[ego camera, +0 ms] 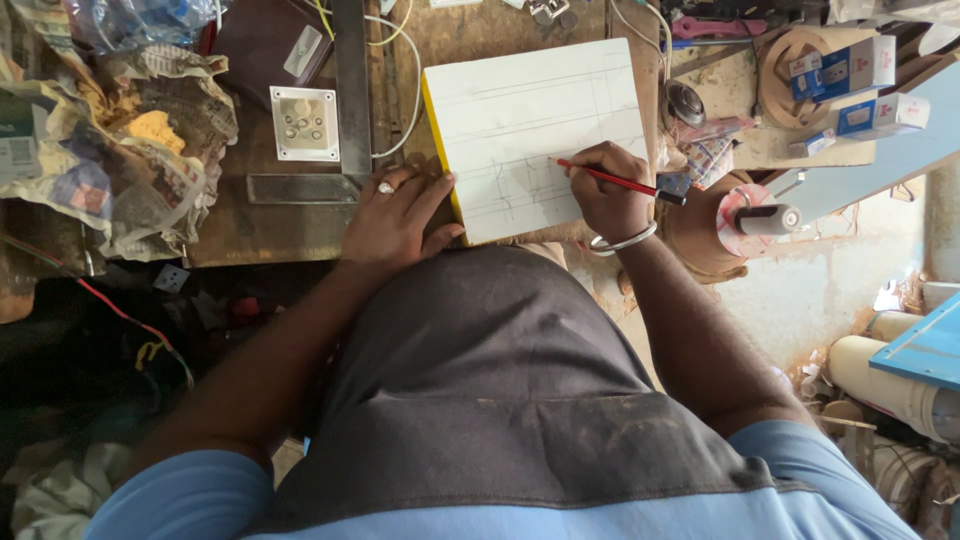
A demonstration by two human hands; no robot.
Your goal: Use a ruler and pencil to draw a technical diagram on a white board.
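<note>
1. The right hand (608, 190) is clenching its grip around a red pencil (612, 179), with the tip touching the face of a white board (520, 110) near the board's lower right part.
2. The pencil is lying slanted, its point aiming up and to the left and its dark back end sticking out past the hand to the right.
3. The white board is lying flat on the brown tabletop (250, 225), a little turned, and it is showing a yellow edge (440, 150) along its left side; faint pencilled lines are running across and down its face.
4. The left hand (398, 215) is resting palm down just beside the board's lower left corner, its grip released and holding nothing, fingers spread, the thumb and fingertips touching the yellow edge.
5. A ring (386, 187) is sitting on one finger of the left hand, and a metal bangle (622, 241) is circling the right wrist.
6. A steel square (340, 110) is lying on the tabletop just left of the left hand, its long arm running up past a white socket plate (304, 122).
7. Crumpled newspaper (130, 150) is piling up at the far left of the tabletop.
8. Small blue and white boxes (850, 85) are sitting well apart to the upper right, on a wooden ring (790, 70).
</note>
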